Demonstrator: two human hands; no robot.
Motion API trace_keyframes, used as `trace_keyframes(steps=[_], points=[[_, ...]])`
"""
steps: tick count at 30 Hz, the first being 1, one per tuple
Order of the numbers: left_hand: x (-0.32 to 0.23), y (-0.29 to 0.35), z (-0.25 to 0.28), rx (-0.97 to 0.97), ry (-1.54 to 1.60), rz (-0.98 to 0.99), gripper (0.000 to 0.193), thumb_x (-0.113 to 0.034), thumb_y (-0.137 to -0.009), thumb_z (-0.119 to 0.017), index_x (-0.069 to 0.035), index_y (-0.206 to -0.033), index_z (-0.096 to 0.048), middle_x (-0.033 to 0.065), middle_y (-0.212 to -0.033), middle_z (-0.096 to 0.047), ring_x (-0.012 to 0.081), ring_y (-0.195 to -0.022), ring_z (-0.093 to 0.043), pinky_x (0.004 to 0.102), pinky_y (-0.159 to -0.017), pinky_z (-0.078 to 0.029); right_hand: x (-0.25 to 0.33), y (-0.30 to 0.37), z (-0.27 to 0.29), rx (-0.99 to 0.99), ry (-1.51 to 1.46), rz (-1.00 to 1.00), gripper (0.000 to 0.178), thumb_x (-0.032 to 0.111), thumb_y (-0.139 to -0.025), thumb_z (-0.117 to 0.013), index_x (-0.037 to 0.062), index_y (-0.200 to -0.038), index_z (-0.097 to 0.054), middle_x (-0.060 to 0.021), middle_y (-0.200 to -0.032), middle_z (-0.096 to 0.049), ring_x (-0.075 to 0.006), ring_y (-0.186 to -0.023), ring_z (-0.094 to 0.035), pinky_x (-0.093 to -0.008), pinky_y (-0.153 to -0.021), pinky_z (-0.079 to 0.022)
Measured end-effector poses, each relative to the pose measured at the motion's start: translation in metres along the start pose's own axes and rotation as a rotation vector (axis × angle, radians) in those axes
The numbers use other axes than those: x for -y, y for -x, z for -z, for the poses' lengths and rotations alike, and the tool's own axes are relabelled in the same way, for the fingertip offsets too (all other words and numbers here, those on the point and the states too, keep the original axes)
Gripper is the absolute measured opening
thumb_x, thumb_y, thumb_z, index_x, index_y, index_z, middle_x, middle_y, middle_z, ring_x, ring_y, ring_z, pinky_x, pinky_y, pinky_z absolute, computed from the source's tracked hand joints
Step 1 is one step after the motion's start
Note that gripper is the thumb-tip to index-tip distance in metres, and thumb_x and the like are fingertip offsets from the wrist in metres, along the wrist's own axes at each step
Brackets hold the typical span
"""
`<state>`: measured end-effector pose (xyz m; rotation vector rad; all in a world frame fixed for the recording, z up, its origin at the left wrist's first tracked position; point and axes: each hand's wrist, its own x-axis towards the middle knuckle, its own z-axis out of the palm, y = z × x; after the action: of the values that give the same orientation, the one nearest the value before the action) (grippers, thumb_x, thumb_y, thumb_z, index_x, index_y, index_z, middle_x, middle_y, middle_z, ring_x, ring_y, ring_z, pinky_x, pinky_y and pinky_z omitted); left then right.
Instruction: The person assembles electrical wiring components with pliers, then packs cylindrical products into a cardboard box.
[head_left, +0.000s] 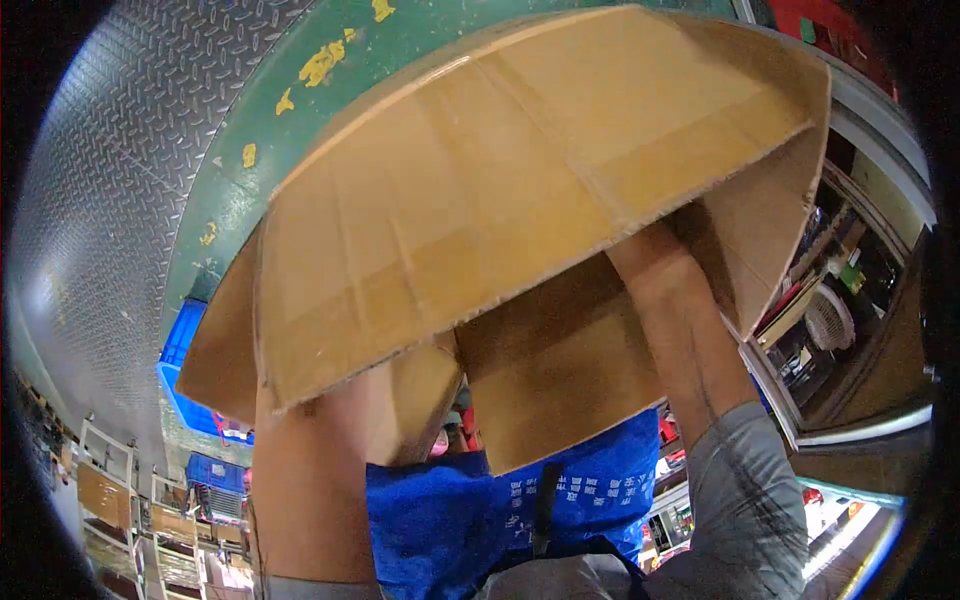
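Note:
A large brown cardboard box (520, 170) fills the middle of the head view, tilted in front of my body with its flaps loose. Its broad upper flap covers both my hands. My left forearm (310, 480) goes up under the flap's left end. On the other side, my right forearm (680, 330) reaches in between the upper flap and a lower flap (560, 370). What my fingers touch, and whether they are closed, is hidden by the cardboard. Below the box hangs the blue apron (440, 510) I wear.
Left of the box are a blue crate (180, 390) and a second blue crate (215, 475). Metal tread plate (150, 120) borders a green floor (290, 140) with yellow patches. Wheeled racks (105, 490) stand at lower left. At right, a white fan (830, 320) shows beyond a frame (775, 400).

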<state>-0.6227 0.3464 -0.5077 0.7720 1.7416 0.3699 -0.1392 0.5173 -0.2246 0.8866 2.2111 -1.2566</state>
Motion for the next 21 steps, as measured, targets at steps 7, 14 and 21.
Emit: trace_keyframes(steps=[7, 14, 21], points=[[-0.052, 0.033, 0.032, 0.028, -0.095, -0.08, 0.067, -0.036, -0.076, -0.069, -0.005, -0.13, -0.046, 0.0181, -0.128, -0.05, 0.0382, -0.107, -0.054, 0.0441, -0.085, -0.047, 0.088, -0.419, -0.117, -0.014, -0.006, 0.035, 0.083, 0.048, -0.07, -0.072, 0.0053, -0.133, -0.042, -0.0201, -0.131, -0.049, -0.0317, -0.122, -0.047, -0.0471, -0.101, -0.037], [-0.134, 0.156, 0.101, -0.331, -0.473, -0.3, 0.083, -0.041, -0.073, -0.072, -0.01, -0.14, -0.033, 0.0205, -0.111, -0.054, 0.0414, -0.098, -0.054, 0.0479, -0.082, -0.046, 0.211, -0.285, -0.06, 0.258, -0.39, -0.081, 0.082, 0.034, -0.065, -0.078, 0.0025, -0.131, -0.04, -0.0178, -0.118, -0.058, -0.0255, -0.102, -0.059, -0.0398, -0.09, -0.046], [-0.298, 0.356, 0.16, -0.183, -0.326, -0.404, 0.089, -0.015, -0.063, -0.076, -0.011, -0.141, -0.033, 0.0148, -0.109, -0.053, 0.0367, -0.096, -0.051, 0.0454, -0.081, -0.045, 0.34, -0.077, 0.043, -0.223, -0.44, -0.007, 0.092, 0.024, -0.063, -0.075, 0.0032, -0.14, -0.029, -0.0228, -0.127, -0.05, -0.0351, -0.118, -0.049, -0.0387, -0.099, -0.039]])
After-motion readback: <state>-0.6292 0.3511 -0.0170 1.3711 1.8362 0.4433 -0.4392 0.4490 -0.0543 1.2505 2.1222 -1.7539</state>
